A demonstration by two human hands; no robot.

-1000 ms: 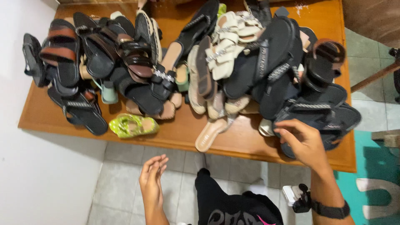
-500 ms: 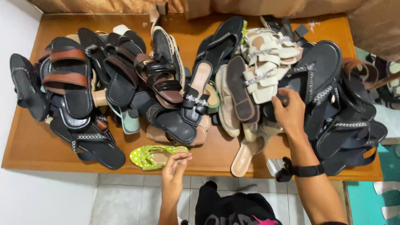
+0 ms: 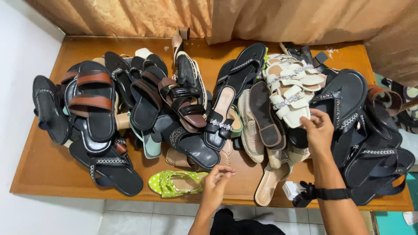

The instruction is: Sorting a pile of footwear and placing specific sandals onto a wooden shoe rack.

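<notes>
White strappy sandal (image 3: 291, 99): lies sole-down on top of the heap, right of centre on the wooden table (image 3: 43, 169); straps set with small stones; a matching white one sits just behind it
Right hand (image 3: 319, 129): fingertips touch the near edge of the white strappy sandal, fingers bent around it but not yet closed; nothing lifted; a black band with a small white device rides on the wrist
Left hand (image 3: 216, 182): hovers over the table's near edge, fingers loosely curled, holding nothing; nearest to the green dotted sandal (image 3: 174, 182) and the black jewelled mule (image 3: 220, 119)
Neighbours: a dark upturned sole (image 3: 265, 115) lies just left of the white sandal; a large black thong sandal (image 3: 344, 98) just right, partly under the wrist
Wider heap: black and brown two-strap sandals (image 3: 91, 104) at far left, black pairs stacked at far right, tan curtain (image 3: 130, 17) behind
Step in hand, as judged: picking one shoe from the pile, at the moment of first contact
Next move calls for, as judged: a firm pinch on the sole edge and a lift straight up, since straps of adjoining shoes overlap and could drag along
</notes>
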